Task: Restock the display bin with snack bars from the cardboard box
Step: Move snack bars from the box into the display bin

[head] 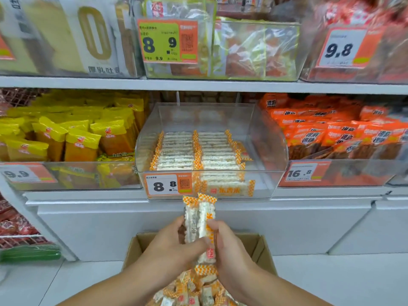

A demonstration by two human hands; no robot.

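Above an open brown cardboard box (262, 244) on the pale floor, a small bunch of white puffed-rice snack bars in clear wrappers with orange-and-white checked ends (199, 219) is held upright between two bare hands. The left hand (170, 246) is curled round the bunch from one side, the right hand (227, 246) from the other — fingers wrapped against the wrappers. More loose bars of the same kind (194, 290) are piled in the box below. Just above the hands, a clear plastic display bin (265, 151) is seen on the white shelf — partly filled with two neat rows of bars (196, 151). An orange price tag reading 8.8 (169, 185) is fixed to its front.
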